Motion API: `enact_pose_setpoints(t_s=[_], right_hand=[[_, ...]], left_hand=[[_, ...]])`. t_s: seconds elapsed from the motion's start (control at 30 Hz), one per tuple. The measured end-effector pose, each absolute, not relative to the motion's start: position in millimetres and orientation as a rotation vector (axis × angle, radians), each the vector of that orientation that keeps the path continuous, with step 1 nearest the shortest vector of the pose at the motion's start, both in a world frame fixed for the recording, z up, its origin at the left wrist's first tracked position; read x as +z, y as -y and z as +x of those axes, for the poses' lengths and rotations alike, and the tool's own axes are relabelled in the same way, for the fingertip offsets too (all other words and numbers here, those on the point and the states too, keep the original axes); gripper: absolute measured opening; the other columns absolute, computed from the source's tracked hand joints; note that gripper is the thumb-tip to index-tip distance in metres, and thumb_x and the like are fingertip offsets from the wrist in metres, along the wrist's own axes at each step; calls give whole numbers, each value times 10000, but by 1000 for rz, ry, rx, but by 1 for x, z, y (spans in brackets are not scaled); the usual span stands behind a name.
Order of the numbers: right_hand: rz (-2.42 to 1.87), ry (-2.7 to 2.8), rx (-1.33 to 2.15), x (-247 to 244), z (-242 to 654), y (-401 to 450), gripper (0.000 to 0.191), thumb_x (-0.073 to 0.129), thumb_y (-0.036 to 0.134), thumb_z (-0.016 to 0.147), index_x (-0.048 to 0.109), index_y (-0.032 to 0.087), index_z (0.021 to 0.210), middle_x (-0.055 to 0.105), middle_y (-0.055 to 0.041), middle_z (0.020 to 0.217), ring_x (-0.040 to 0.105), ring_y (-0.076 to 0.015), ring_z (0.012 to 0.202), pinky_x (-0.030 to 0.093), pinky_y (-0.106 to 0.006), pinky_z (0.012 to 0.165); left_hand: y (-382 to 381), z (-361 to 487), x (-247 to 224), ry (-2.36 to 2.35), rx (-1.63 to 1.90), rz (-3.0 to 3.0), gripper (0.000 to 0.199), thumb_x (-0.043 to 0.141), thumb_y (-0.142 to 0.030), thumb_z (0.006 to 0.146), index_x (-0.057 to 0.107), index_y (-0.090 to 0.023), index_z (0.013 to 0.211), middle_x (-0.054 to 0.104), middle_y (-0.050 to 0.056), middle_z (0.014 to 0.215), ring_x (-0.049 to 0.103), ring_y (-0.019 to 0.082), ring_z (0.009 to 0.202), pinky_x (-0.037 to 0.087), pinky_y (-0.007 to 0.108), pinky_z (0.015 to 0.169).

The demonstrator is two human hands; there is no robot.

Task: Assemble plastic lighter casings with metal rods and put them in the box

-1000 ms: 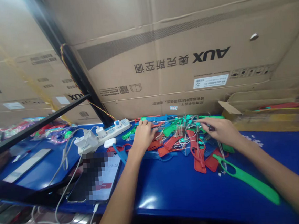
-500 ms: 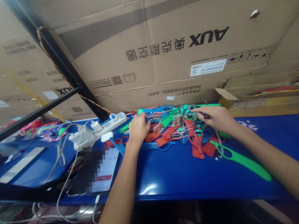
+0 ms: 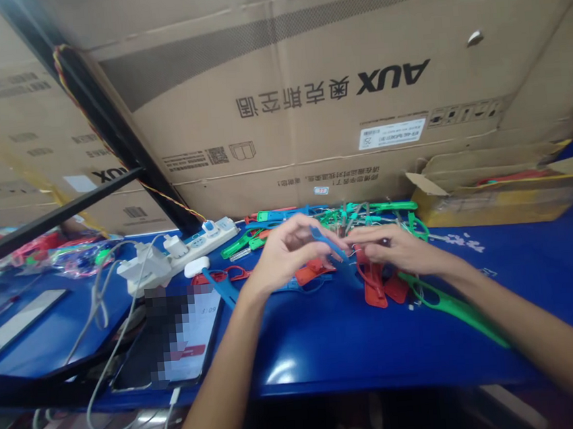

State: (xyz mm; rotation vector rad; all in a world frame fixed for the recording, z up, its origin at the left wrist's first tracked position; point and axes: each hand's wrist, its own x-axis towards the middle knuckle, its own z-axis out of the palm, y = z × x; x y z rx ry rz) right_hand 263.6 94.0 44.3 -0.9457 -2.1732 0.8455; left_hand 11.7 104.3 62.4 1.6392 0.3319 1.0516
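Observation:
My left hand and my right hand are raised together over a heap of red, green and blue plastic tags with thin wires. A blue plastic tag sits in my left fingertips, its far end reaching toward my right fingers. The curled right fingers hide whatever they may pinch. Below them lie red tags. A long green plastic tag stretches beneath my right forearm.
The heap rests on a glossy blue table. To the left are a white power strip with chargers, white earbuds case, a phone and cables. An open cardboard box stands right; large cartons and a black bar rise behind.
Both hands have lifted off the heap and come together, with the blue tag now up between them. The view has shifted slightly.

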Motion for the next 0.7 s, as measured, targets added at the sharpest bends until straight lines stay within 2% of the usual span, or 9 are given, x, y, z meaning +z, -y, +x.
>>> enact_pose_setpoints(t_s=[0.07, 0.17, 0.3, 0.4, 0.47, 0.53, 0.6, 0.63, 0.7], right_hand=[[-905, 2192, 1149, 43, 255, -87, 410, 605, 536, 939, 762, 207, 1125, 670, -6, 754, 516, -135, 613, 438, -281, 585], [-860, 2226, 1369, 41, 242, -78, 340, 725, 509, 867, 754, 184, 965, 616, 26, 729, 476, -112, 623, 395, -258, 587], [-855, 2308, 1411, 38, 235, -72, 344, 775, 495, 838, 687, 167, 783, 490, 70, 616, 406, -89, 572, 331, -236, 536], [-838, 2462, 1252, 39, 236, -69, 355, 696, 495, 918, 700, 166, 785, 556, 47, 648, 469, -98, 592, 359, -245, 565], [-833, 2576, 1076, 39, 236, -68, 346, 663, 488, 949, 722, 176, 812, 622, 23, 697, 536, -112, 622, 386, -255, 601], [-860, 2644, 874, 37, 235, -67, 330, 655, 487, 956, 734, 194, 827, 667, 8, 732, 592, -133, 659, 406, -270, 634], [-908, 2664, 709, 34, 232, -66, 285, 651, 462, 965, 747, 216, 858, 710, -3, 788, 642, -157, 720, 426, -282, 669], [-929, 2666, 660, 32, 230, -66, 258, 651, 442, 969, 754, 225, 875, 728, -7, 821, 663, -166, 751, 437, -285, 680], [-958, 2655, 612, 29, 228, -67, 212, 652, 411, 973, 765, 240, 918, 754, -10, 888, 695, -174, 795, 459, -284, 695]], left_hand=[[-102, 11, 63, -303, 833, 1621, 168, 752, -303, 871, 623, -214, 930, 769, 73, 1014, 748, 197, 826, 626, 342, 687], [-102, 7, 63, -322, 556, 1607, 178, 788, -326, 841, 693, -197, 917, 752, 110, 1121, 745, 223, 919, 625, 373, 771], [-104, -2, 67, -282, 370, 1673, 178, 827, -297, 803, 771, -211, 948, 696, 118, 1279, 708, 270, 1108, 590, 428, 930], [-107, -7, 69, -242, 353, 1699, 343, 886, -323, 734, 771, -250, 1049, 656, 106, 1365, 660, 283, 1211, 546, 442, 1006], [-112, -7, 66, -317, 485, 1720, 326, 850, -375, 779, 758, -250, 1065, 686, 96, 1306, 671, 253, 1168, 542, 410, 986], [-118, -4, 59, -536, 705, 1775, 237, 701, -440, 914, 750, -220, 990, 742, 74, 1089, 702, 189, 951, 556, 341, 862], [-124, 1, 50, -811, 892, 1838, 341, 560, -474, 993, 717, -192, 884, 711, 27, 823, 631, 135, 688, 517, 278, 692], [-127, 3, 46, -923, 958, 1881, 366, 533, -479, 1003, 694, -186, 851, 674, 6, 744, 587, 127, 626, 486, 263, 644], [-131, 7, 39, -1094, 1042, 2026, 352, 522, -455, 1010, 668, -186, 836, 649, -11, 707, 574, 137, 629, 455, 261, 643]])
